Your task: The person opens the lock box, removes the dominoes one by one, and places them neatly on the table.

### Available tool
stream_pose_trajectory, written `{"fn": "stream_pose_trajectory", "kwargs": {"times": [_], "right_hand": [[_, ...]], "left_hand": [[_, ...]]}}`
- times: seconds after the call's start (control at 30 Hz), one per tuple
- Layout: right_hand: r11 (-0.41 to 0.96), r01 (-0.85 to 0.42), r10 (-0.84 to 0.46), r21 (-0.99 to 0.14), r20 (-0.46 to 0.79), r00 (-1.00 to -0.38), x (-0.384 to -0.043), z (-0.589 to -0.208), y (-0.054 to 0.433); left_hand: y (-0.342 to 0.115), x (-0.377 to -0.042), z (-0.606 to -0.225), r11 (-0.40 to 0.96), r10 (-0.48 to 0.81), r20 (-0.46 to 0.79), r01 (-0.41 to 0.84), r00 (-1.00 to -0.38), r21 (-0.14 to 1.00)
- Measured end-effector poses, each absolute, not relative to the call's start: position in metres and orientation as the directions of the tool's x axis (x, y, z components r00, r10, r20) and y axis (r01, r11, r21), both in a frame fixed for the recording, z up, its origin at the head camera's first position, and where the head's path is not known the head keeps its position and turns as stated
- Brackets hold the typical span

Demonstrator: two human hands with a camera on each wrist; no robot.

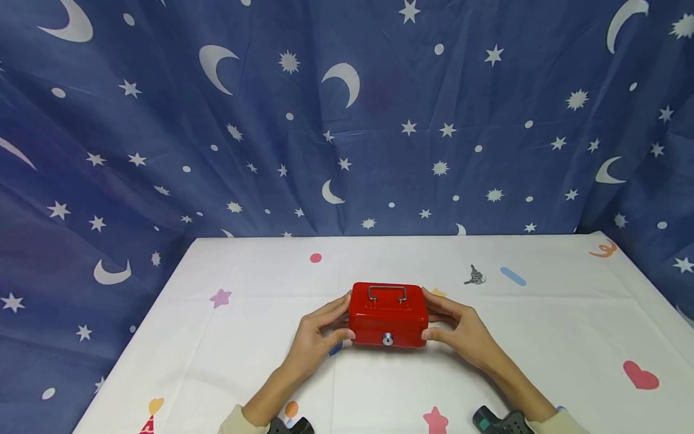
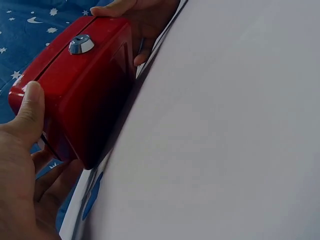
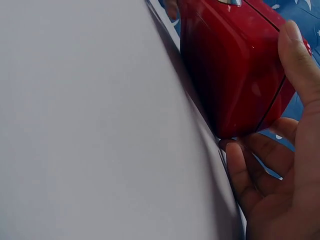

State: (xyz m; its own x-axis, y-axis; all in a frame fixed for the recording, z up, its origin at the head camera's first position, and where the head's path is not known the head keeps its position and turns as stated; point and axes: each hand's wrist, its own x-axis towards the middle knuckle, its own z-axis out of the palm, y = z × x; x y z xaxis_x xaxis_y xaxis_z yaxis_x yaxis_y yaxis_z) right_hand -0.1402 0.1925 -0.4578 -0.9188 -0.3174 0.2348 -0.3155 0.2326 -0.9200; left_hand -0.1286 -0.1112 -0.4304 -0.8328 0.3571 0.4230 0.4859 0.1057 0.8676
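A small red metal cash box point(image 1: 387, 316) is held between both hands near the middle of the table, its lid down. Its wire handle point(image 1: 387, 287) stands up on the lid, and a round silver lock point(image 1: 387, 339) faces me. My left hand point(image 1: 318, 337) grips the left end, thumb at the front corner and fingers behind. On the opposite end, my right hand point(image 1: 465, 334) grips it the same way. The wrist views show the box's underside close over the tabletop. A bunch of small keys point(image 1: 475, 275) on a ring lies beyond it to the right.
A white cloth point(image 1: 260, 271) printed with coloured shapes covers the table. Behind and beside it hangs a blue curtain point(image 1: 379, 157) with stars and moons. Dark wrist-worn devices point(image 1: 501, 422) show at the bottom edge.
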Motion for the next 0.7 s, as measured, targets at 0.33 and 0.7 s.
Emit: {"fn": "stream_pose_trajectory", "kwargs": {"times": [0.33, 0.7], "right_hand": [[0.219, -0.321, -0.286, -0.921, 0.254, -0.924, -0.137, -0.457, 0.193], [0.330, -0.266, -0.202, -0.905, 0.208, -0.957, -0.138, -0.455, 0.185]], "left_hand": [[-0.109, -0.125, -0.428, 0.202, 0.406, 0.412, 0.520, -0.816, 0.830], [-0.100, -0.127, -0.427, 0.248, 0.314, 0.505, 0.583, -0.804, 0.774]]}}
